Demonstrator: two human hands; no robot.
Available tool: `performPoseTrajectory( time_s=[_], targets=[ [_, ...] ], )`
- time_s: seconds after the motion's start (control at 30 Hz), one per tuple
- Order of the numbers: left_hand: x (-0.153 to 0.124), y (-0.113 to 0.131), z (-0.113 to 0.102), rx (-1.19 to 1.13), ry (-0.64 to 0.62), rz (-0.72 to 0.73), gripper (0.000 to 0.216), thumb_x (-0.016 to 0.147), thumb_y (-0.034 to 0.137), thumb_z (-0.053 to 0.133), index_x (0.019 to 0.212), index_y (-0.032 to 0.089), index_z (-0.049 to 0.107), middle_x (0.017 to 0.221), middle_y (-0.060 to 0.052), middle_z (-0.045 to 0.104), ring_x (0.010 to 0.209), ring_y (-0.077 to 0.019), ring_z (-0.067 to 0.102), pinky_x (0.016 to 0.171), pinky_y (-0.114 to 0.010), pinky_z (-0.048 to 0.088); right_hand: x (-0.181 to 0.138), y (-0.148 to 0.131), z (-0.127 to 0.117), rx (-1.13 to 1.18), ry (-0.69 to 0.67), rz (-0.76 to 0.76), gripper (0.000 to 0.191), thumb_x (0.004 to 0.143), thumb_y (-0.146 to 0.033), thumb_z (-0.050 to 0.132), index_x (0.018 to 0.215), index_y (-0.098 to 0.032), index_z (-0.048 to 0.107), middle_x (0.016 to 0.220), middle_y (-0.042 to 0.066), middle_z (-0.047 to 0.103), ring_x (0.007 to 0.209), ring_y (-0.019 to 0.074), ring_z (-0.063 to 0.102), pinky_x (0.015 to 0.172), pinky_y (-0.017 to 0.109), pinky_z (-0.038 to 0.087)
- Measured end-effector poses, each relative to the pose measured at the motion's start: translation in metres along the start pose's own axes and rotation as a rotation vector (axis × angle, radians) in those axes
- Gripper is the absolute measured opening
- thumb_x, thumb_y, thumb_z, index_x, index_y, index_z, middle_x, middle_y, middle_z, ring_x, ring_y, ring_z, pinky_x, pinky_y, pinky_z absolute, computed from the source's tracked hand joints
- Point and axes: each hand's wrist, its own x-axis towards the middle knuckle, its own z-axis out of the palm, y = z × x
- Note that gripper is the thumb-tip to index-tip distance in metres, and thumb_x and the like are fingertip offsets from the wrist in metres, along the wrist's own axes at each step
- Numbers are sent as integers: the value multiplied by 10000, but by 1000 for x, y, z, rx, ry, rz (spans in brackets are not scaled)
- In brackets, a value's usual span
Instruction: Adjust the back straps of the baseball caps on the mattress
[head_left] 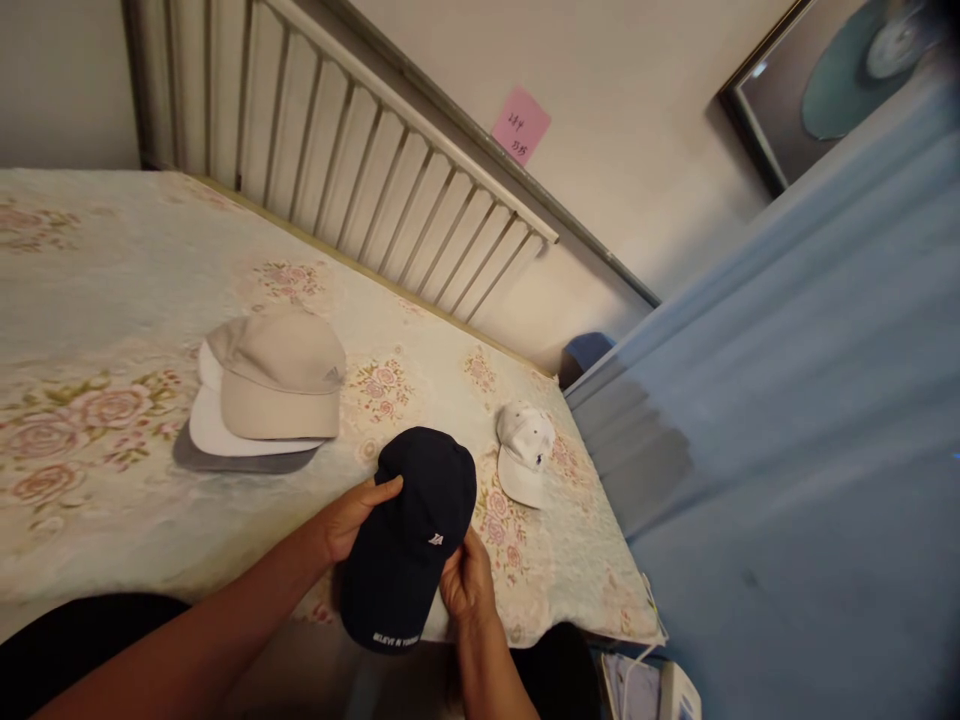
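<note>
Between my two hands is a dark navy baseball cap, its brim pointing down toward me, with a small white emblem on the front and white lettering along the brim edge. My left hand grips its left side, thumb on top and the other fingers hidden beneath. At the lower right side my right hand pinches the cap's edge with curled fingers. To the left lies a stack of caps, a beige cap on top with white and grey brims showing below. A white cap rests alone to the right.
The caps lie on a bed with a floral sheet. Behind it runs a slatted bed rail against the wall. A blue curtain hangs at the right, and a white device stands at the lower right.
</note>
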Motion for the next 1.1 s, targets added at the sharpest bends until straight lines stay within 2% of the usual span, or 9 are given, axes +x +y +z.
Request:
performPoseTrajectory(
  time_s=[0.27,0.43,0.5,0.6,0.7,0.83,0.97,1.1],
  targets=[
    [0,1,2,-12,12,43,459,812,278,658,1221,76,612,969,-189,740,861,-315,712,890,-457,492,-1,1,2,-12,-27,-6,192,759,-271,676,923,-172,675,992,60,737,1059,187,657,937,315,525],
    [-1,3,5,-7,21,34,469,791,274,681,1215,81,624,946,-180,746,850,-324,714,894,-454,490,-7,2,4,-86,-49,-68,236,786,-316,648,981,-183,670,1027,48,723,1014,171,663,937,311,511],
    [-2,3,5,3,31,41,476,788,260,684,1227,88,616,936,-174,749,840,-322,716,891,-458,491,-7,0,0,-178,-3,-88,254,780,-323,659,989,-178,669,980,43,728,912,162,680,848,286,537],
    [-2,3,4,2,34,45,470,797,263,676,1224,78,611,933,-178,748,839,-318,715,885,-464,495,-2,-11,-8,-378,174,-134,315,703,-323,727,964,-159,667,859,23,726,745,140,665,685,241,533],
    [-1,2,3,-6,19,27,467,804,276,668,1218,68,610,945,-186,744,856,-322,711,888,-474,493,3,-29,-7,-540,291,-257,308,651,-319,747,897,-155,660,786,3,695,689,134,631,642,242,513],
    [-2,3,4,-21,14,17,486,798,269,672,1239,80,597,943,-179,746,842,-318,713,890,-480,491,6,-62,19,-736,312,-422,222,654,-278,696,830,-154,640,654,-32,614,607,118,572,606,243,479],
    [-3,3,8,-14,34,8,484,801,280,667,1237,82,598,921,-172,750,807,-308,716,880,-474,495,18,-88,54,-911,140,-417,201,699,-293,629,845,-156,628,597,-51,556,548,118,550,555,247,462],
    [-2,3,5,-8,21,0,483,808,284,655,1238,73,591,939,-162,749,833,-300,712,895,-455,489,41,-100,76,-1110,21,-405,238,701,-310,614,883,-163,660,595,-56,550,525,116,537,548,252,450]
  ],
)
